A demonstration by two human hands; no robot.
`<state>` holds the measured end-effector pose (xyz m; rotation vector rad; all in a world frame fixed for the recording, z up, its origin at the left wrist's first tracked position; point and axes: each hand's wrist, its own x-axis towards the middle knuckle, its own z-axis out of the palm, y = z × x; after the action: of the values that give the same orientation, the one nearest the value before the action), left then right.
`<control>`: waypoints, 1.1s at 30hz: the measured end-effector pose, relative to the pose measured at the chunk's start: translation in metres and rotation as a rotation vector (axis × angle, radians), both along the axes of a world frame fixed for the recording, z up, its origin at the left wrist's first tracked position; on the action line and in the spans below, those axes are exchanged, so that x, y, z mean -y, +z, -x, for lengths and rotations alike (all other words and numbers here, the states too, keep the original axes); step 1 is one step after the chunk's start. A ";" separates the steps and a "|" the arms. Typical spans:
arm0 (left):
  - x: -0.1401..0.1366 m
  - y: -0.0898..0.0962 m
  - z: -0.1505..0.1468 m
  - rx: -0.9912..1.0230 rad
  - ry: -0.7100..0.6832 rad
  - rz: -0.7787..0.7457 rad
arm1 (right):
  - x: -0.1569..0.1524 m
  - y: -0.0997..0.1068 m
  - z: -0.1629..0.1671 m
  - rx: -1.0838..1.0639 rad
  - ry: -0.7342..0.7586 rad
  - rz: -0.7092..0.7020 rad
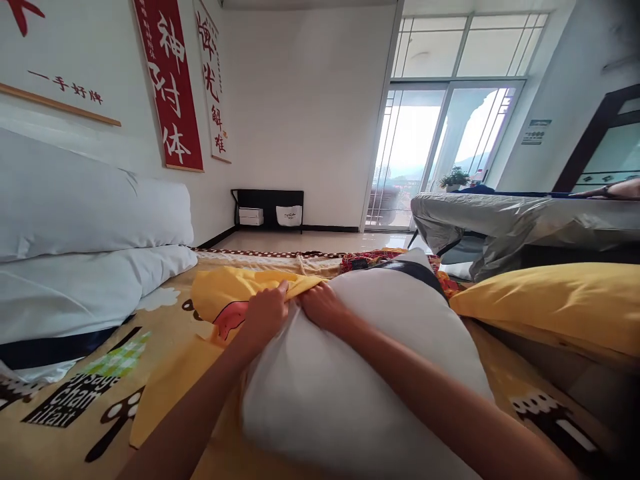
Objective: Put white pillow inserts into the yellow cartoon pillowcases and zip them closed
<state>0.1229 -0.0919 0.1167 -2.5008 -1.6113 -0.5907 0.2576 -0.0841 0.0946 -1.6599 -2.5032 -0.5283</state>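
Note:
A plump white pillow [400,333] lies on the bed in front of me. A yellow pillowcase [220,283] with a reddish printed shape covers its far left side, crumpled near the opening. My left hand [269,308] is closed on the pillowcase's edge, thumb up, at the pillow's left corner. Just right of it, my right hand [323,305] is curled over the same edge where the yellow cloth meets the white pillow. Its fingertips are partly hidden under the cloth.
White pillows [95,200] are stacked at the left, and a yellow-covered pillow [555,300] lies at the right. Under everything spreads a patterned bed sheet [115,407]. Beyond, a plastic-covered table [525,217] has another person's hand [623,189] over it; a low black shelf [267,200] stands by the wall.

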 end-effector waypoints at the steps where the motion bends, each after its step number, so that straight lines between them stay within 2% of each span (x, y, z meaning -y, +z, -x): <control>1: 0.000 -0.007 0.004 -0.030 0.001 0.002 | -0.003 0.000 -0.011 -0.021 -0.025 -0.020; 5: -0.007 -0.037 0.026 -0.102 0.029 -0.026 | 0.002 0.002 -0.050 -0.098 -0.127 -0.094; 8: -0.015 -0.058 0.042 -0.105 0.080 -0.075 | 0.032 -0.009 -0.053 -0.131 -0.113 -0.114; 11: -0.021 -0.067 0.049 -0.108 0.099 -0.111 | 0.080 -0.042 -0.030 -0.110 0.116 -0.131; 14: -0.022 -0.064 0.045 -0.107 0.077 -0.123 | 0.120 -0.083 -0.004 -0.010 0.321 -0.258; 16: -0.021 -0.060 0.039 -0.120 0.060 -0.123 | 0.127 -0.102 0.003 0.026 0.358 -0.325; 18: -0.019 -0.057 0.035 -0.160 0.063 -0.130 | 0.117 -0.110 0.001 0.019 0.333 -0.315; 21: -0.016 -0.058 0.036 -0.231 0.105 -0.134 | 0.086 -0.103 -0.006 -0.013 0.285 -0.277; 26: -0.009 -0.065 0.042 -0.228 0.176 -0.113 | 0.045 -0.074 -0.008 -0.029 0.215 -0.196; 30: 0.000 -0.061 0.042 -0.098 0.153 0.158 | 0.026 -0.047 -0.005 -0.016 0.187 -0.102; 33: 0.003 -0.055 0.041 -0.016 0.076 0.279 | 0.013 -0.027 -0.008 -0.035 0.224 0.067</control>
<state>0.0817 -0.0953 0.0619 -2.6072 -1.8904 -0.3568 0.2651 -0.0969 0.0674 -1.3697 -2.6615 -0.3927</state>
